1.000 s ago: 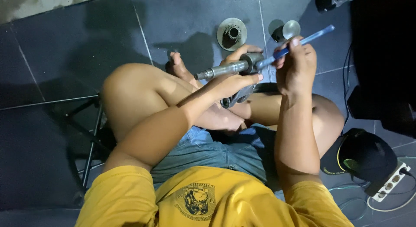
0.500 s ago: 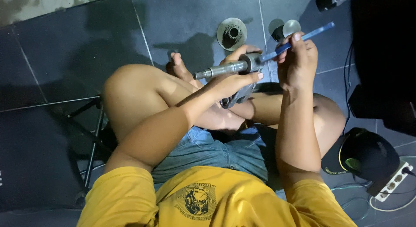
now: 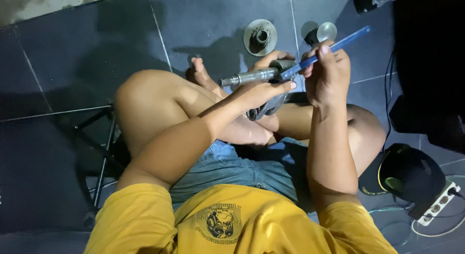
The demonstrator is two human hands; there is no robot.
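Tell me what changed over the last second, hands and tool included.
Almost nothing. The right hand keeps its grip on the blue-handled tool, whose handle tip has tilted very slightly. The left hand still holds the metal shaft part above the crossed legs. The toothed disc and round cap lie on the floor tiles as before.

In my left hand lies a grey metal shaft, roughly level, its threaded end pointing away leftward. My right hand pinches a thin blue rod, slanting into the shaft's hub.
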